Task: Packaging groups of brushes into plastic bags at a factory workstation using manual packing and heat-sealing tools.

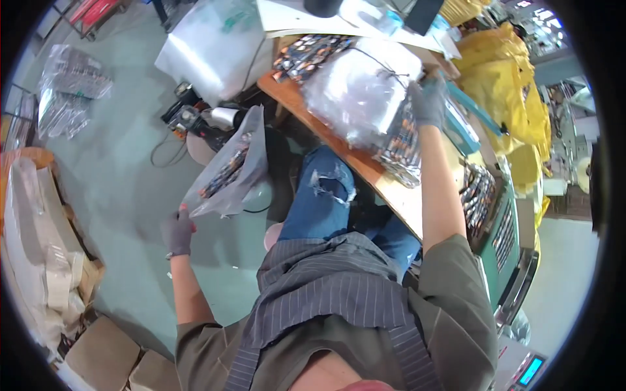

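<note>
My left hand point(177, 233), in a grey glove, pinches the corner of a clear plastic bag point(251, 153) out over the floor to the left. Inside the bag lies a bundle of small dark and orange parts point(227, 171), too small to name. At the far right of the workbench point(404, 199), my gloved right hand point(428, 104) is beside a teal bar-shaped device point(462, 127) and the edge of a pile of clear plastic bags point(368, 88). Blur hides its fingers, so I cannot tell what it grips.
More dark and orange parts point(479, 195) lie on the bench's right side. Yellow sacks point(502, 85) stand beyond it. Filled clear bags point(73, 88) rest on the floor at left, above cardboard boxes point(103, 355). A large translucent bag point(212, 49) stands at the back.
</note>
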`<state>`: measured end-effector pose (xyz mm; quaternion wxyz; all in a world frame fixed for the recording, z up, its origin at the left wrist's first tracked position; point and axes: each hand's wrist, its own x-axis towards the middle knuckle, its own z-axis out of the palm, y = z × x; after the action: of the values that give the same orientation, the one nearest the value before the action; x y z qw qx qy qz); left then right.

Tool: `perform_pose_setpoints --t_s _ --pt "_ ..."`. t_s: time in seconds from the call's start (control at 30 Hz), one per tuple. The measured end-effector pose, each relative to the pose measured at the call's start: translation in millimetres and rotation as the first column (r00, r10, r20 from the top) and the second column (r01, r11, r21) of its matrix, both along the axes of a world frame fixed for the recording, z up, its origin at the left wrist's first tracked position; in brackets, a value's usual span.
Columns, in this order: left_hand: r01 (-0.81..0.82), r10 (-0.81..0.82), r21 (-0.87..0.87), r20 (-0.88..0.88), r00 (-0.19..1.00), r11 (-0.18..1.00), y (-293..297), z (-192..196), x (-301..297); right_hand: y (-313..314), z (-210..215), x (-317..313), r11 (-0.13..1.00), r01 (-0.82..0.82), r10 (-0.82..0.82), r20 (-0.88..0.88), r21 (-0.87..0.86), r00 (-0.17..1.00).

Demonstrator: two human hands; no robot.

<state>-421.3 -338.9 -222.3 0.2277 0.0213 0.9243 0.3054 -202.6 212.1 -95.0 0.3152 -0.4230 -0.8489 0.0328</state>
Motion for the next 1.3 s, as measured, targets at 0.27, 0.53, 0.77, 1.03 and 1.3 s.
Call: perform_pose_setpoints --t_s 0.27,0.53,0.77,1.03,1.3 --pt "0.469 -0.556 -0.349 -0.708 0.436 0.812 78.5 45.0 31.1 21.4 -63.6 147.2 -0.012 -0.281 -0.404 -0.252 -0.96 0.879" --pt "0.621 -0.621 -0.019 -0.036 0.783 0.784 100.8 42.0 20.5 -72.3 -7.5 142.1 0.057 -0.771 -0.445 -0.707 -0.635 0.549" --pt "0.296 -0.587 -0.513 -0.628 0.511 0.806 96.8 11.6 -5.0 -177.6 30.2 -135.2 -0.278 -0.651 -0.073 -0.661 -0.706 0.747" --pt "0.015 0.004 -0.333 0.057 0.998 0.943 38.5 15.1 -18.5 -295.7 -37.1 -232.7 0.303 -0.848 0.889 -0.192 -0.434 0.416" --pt "0.058 -0.077 -0.1 -0.196 0.978 0.993 73.5 24.8 -15.6 -267.5 -114.5 -214.3 -0.008 -0.813 0.861 0.41 -0.582 -0.302"
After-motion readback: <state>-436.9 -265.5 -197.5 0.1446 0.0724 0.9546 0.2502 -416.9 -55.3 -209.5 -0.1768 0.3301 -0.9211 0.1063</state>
